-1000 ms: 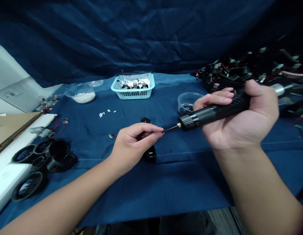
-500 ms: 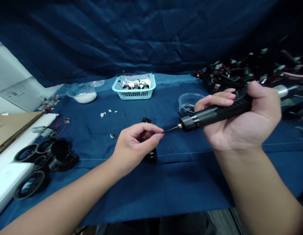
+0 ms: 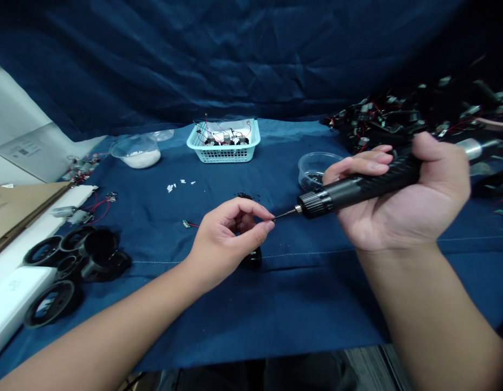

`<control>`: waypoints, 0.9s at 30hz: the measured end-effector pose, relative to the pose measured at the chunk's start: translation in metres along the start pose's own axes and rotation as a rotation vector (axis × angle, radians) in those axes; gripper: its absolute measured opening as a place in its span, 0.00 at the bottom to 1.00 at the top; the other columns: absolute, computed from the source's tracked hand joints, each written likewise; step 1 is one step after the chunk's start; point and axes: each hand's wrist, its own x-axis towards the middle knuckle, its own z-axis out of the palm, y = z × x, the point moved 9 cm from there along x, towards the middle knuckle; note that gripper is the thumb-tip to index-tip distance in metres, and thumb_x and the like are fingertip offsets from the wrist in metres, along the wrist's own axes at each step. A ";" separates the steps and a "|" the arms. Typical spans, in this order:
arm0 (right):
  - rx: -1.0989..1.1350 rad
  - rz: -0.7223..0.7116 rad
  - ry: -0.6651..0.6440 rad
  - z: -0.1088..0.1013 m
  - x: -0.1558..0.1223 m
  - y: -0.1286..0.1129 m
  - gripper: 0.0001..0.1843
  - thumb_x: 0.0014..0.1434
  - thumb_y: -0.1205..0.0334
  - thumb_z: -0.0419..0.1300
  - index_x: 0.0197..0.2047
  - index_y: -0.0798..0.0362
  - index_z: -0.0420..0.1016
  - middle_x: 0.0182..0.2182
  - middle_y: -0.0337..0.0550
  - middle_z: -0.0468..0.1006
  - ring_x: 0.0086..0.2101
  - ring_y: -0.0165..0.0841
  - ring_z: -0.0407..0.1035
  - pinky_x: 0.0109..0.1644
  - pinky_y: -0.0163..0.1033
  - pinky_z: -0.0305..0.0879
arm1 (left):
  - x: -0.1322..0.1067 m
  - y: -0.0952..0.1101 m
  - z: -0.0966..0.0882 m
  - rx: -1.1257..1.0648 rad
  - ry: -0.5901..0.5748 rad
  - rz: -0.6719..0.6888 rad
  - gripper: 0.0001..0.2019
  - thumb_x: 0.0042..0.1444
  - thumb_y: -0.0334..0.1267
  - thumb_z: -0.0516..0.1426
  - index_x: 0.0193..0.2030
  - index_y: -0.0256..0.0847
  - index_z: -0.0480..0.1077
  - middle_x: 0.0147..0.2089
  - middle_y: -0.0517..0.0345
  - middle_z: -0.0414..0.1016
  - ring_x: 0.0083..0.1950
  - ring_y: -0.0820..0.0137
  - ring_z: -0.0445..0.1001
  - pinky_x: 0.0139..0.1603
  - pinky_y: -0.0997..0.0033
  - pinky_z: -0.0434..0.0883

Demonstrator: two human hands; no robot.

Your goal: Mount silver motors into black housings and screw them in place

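Observation:
My right hand (image 3: pixel 409 201) is wrapped round a black electric screwdriver (image 3: pixel 361 189), which points left and slightly down. Its thin metal bit (image 3: pixel 287 213) reaches the fingertips of my left hand (image 3: pixel 230 239). Thumb and forefinger of that hand are pinched together at the bit's tip; whatever lies between them is too small to make out. Partly hidden below the left hand is a black round part (image 3: pixel 253 258) on the blue cloth. A small green circuit board (image 3: pixel 186 224) with a red wire shows just left of the hand. Small black screws (image 3: pixel 246 195) lie scattered behind it.
A light blue basket (image 3: pixel 223 156) with wired motors stands at the back. Clear tubs hold white pieces (image 3: pixel 141 158) and black bits (image 3: pixel 314 179). Black ring-shaped housings (image 3: pixel 51 304) and loose motors (image 3: pixel 78 216) lie left. Wired black assemblies (image 3: pixel 401 117) pile up back right.
Both hands keep nearly the same pose, with the bit still at the left fingertips. The view has shifted very slightly.

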 end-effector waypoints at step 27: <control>-0.008 -0.012 0.000 -0.001 0.000 -0.003 0.14 0.60 0.54 0.66 0.34 0.50 0.65 0.27 0.29 0.70 0.21 0.23 0.70 0.35 0.41 0.81 | 0.000 0.010 -0.001 -0.064 0.037 0.063 0.07 0.61 0.33 0.70 0.38 0.41 0.76 0.42 0.58 0.84 0.38 0.75 0.78 0.35 0.78 0.75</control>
